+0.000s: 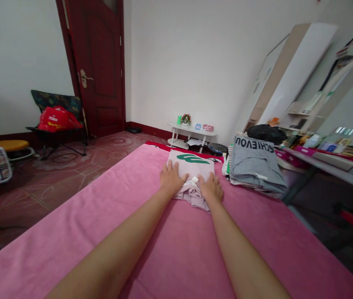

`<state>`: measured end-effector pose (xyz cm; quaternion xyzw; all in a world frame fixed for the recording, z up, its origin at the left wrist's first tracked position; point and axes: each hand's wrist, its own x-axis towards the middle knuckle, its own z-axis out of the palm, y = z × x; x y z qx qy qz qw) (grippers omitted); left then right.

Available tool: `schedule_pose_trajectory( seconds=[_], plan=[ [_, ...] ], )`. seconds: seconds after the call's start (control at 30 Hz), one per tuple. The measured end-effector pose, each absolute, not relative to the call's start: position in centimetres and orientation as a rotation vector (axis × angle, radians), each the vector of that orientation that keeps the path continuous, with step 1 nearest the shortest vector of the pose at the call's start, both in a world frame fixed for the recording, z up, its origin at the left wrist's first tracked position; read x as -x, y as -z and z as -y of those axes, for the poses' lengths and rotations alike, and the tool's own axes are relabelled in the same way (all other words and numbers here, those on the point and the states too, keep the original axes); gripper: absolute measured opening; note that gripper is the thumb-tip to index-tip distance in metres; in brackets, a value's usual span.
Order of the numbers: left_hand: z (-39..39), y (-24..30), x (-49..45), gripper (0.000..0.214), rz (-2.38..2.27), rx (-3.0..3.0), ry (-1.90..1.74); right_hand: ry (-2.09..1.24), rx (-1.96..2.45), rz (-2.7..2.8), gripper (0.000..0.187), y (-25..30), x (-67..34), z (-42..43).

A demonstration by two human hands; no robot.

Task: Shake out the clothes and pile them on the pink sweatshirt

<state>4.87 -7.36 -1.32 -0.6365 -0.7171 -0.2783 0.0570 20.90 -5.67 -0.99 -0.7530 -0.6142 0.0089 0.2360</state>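
A folded pale pink T-shirt with a green print lies on the pink bedspread, its collar and white label facing me. My left hand rests palm down on the shirt's left side, fingers spread and thumb pointing inward. On the opposite side my right hand lies over the shirt's edge, thumb apart from the fingers. Rumpled fabric bunches between and below both hands. The undersides of my fingers are hidden.
A stack of folded clothes with a grey lettered garment on top stands at right. Beside it is a cluttered desk. Beyond the pink bedspread stands a low white table. A chair holds a red bag at left.
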Motion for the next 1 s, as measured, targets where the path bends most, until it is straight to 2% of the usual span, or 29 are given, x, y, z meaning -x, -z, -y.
schedule_pose_trajectory(
  seconds=[0.27, 0.5, 0.87, 1.0],
  plan=[
    [11.3, 2.0, -3.9, 0.066, 2.319, 1.802, 0.941, 0.026, 2.044, 1.636, 0.056, 1.7, -21.3, 10.4],
    [11.7, 1.6, -3.2, 0.071, 2.401, 1.733, 0.978, -0.103, 1.863, 1.549, 0.049, 2.5, -23.1, 11.3],
    [10.9, 1.9, -2.4, 0.069, 2.466, 1.744, 1.049, -0.219, 1.803, 1.485, 0.052, 2.9, -23.8, 10.8],
    [11.3, 1.3, -2.5, 0.053, 2.127, 1.932, 1.281, -0.358, 1.775, 1.399, 0.066, 2.6, -24.4, 10.3]
  ],
)
